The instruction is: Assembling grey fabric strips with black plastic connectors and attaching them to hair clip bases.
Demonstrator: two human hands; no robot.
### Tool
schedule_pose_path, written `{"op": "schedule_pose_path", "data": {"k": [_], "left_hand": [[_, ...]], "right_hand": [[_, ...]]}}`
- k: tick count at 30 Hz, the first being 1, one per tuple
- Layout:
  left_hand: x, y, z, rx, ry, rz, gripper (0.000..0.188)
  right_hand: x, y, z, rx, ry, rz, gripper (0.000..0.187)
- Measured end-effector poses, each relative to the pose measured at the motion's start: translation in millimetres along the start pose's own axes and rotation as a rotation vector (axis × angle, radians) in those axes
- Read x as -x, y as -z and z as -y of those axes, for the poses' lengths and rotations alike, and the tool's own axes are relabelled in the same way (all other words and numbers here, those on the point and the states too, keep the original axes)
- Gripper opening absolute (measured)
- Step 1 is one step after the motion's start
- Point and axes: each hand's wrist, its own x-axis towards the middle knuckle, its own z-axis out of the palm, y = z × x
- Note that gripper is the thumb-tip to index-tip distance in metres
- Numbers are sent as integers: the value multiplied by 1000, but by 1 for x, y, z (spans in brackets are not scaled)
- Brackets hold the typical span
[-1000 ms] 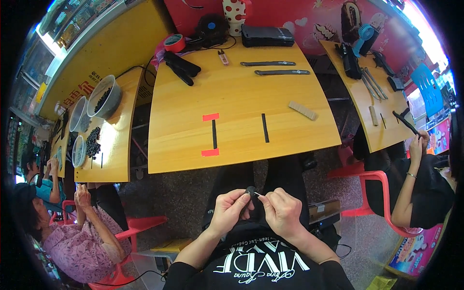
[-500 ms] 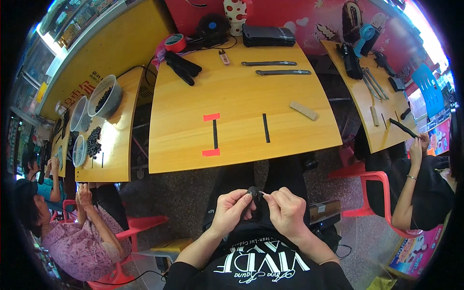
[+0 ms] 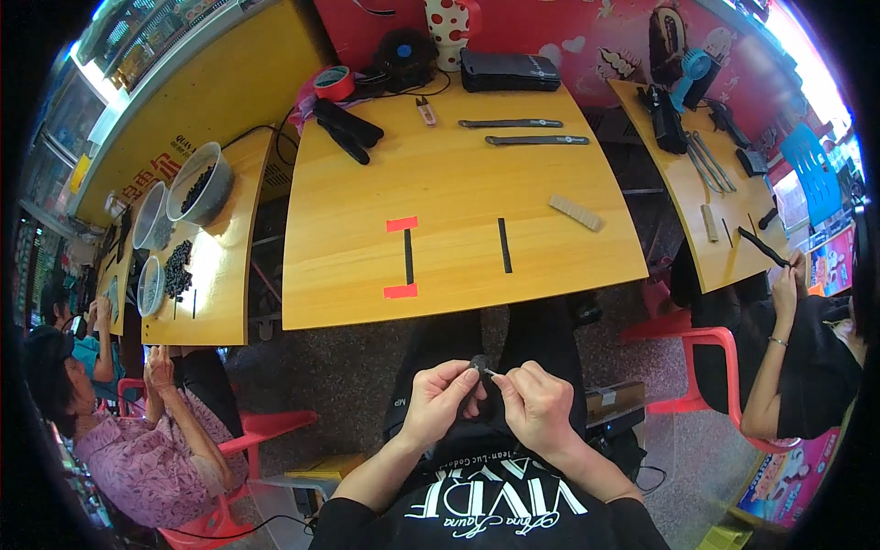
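Note:
Over my lap, in front of the table's near edge, my left hand [image 3: 443,396] is closed with thumb and fingers on a small dark rounded piece [image 3: 479,363]; its kind cannot be made out. Close beside it, my right hand [image 3: 536,403] pinches a thin pale stick-like thing [image 3: 493,372], whose tip meets the dark piece. The rest of the stick is hidden in the fingers. Across the table [image 3: 367,197] lie a black strip [image 3: 409,257] with red tape [image 3: 401,291] at both ends, a second black strip [image 3: 504,246] and a small beige ribbed block [image 3: 575,213].
Farther back are two dark grey straps [image 3: 510,123], thread snips [image 3: 425,112], black gloves [image 3: 344,133], a red tape roll [image 3: 334,84], a black pouch [image 3: 510,70] and a fan [image 3: 404,53]. People sit at side tables left and right; clear tubs [image 3: 200,183] stand on the left one.
My right hand has shifted slightly left, nearer the dark piece. My left hand keeps its hold almost unmoved. The things on the table have not moved.

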Motion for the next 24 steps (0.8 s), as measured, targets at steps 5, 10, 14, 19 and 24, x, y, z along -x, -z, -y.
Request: {"op": "schedule_pose_path", "data": {"k": [5,10,14,19,24], "left_hand": [[-1,-1,0,7,11,-6,18],[-1,-1,-1,1,5,2,17],[-1,2,2,-73,-34,-6,16],[2,0,3,-253,-128,3,13],[3,-2,2,-410,-250,-34,13]], "right_hand": [[0,0,-2,14,-2,-12,17],[0,-1,-1,18,7,2,17],[0,0,0,87,40,41,21],[0,-3,-3,36,53,69,19],[-6,0,-11,-167,26,136,17]]}}
